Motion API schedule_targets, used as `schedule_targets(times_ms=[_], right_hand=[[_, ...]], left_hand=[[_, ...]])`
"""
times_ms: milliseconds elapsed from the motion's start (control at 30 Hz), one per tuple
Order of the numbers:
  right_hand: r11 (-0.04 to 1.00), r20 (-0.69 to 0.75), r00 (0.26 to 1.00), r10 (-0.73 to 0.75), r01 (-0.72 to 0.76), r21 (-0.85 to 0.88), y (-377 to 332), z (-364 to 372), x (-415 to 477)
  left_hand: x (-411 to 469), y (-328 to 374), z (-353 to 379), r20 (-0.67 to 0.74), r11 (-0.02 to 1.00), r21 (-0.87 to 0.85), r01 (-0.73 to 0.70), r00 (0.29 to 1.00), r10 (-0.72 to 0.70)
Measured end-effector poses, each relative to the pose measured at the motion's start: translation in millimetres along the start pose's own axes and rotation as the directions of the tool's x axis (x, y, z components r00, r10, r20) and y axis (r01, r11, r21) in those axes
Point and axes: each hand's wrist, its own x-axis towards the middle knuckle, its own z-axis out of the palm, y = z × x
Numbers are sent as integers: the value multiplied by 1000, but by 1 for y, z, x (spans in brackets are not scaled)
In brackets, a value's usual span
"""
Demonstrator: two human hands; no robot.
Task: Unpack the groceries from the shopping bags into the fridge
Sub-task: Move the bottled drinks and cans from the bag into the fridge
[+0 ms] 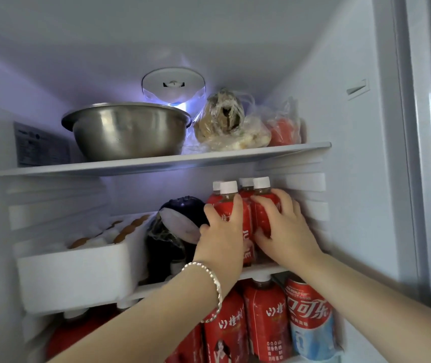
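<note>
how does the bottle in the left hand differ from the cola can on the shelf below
The bottle stands on the middle shelf, held by the left hand; the can stands untouched one level down. The bottle has a narrow neck and white cap; the can has neither. The bottle's label stays red where it shows; the can turns pale blue low down. Both are upright red drinks with white lettering.

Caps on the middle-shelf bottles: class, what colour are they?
The caps on the bottles are white, shown best in the head view.
</note>
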Motion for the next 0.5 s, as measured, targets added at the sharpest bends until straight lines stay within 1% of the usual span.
schedule_targets(times_ms=[67,133,333,500], right_hand=[[995,23,1000,-14,16,-98,3,1,3],[991,37,999,-22,26,-130,7,0,6],[994,105,994,-21,32,-105,9,-6,15],[998,193,981,-13,24,-56,13,-9,20]], left_hand=[[9,2,7,24,1000,4,13,1000,-13],[17,4,11,54,1000,-17,24,998,-23],[27,10,13,49,997,-54,57,997,-54],[27,6,17,35,999,-38,37,999,-35]])
